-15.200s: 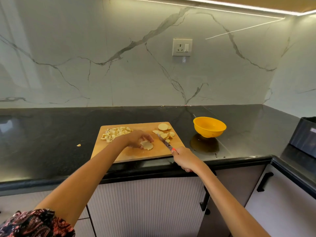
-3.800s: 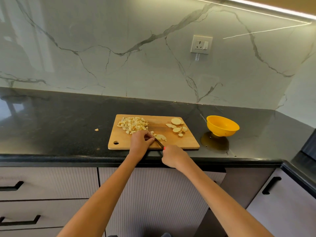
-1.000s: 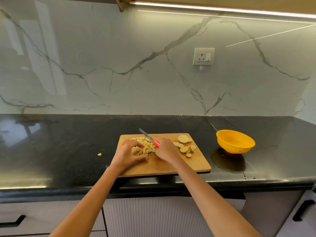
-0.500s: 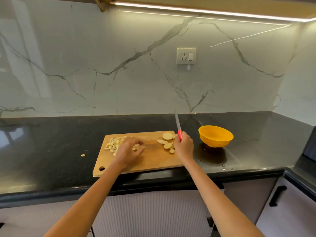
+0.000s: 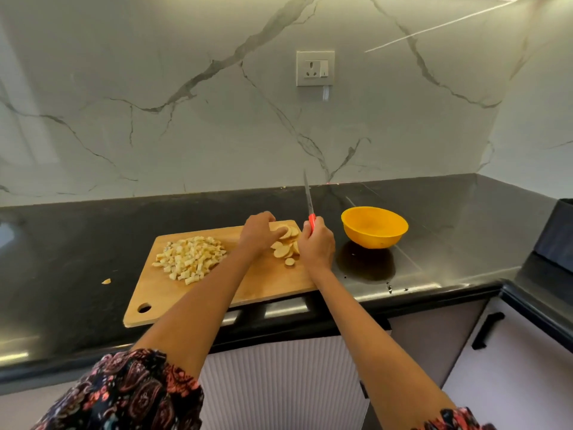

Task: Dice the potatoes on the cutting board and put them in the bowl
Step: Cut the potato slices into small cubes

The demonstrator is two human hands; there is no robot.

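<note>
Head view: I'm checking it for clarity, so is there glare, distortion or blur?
Head view: an overhead light strip reflects as a bright streak on the marble wall; sheen marks the black counter by the yellow bowl; wide-angle bending curves the counter edge; the diced potato stays sharp.

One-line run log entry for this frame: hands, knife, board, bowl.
left hand: touching potato slices | right hand: holds knife blade-up | diced pile: on cutting board | bowl: no potato visible
</note>
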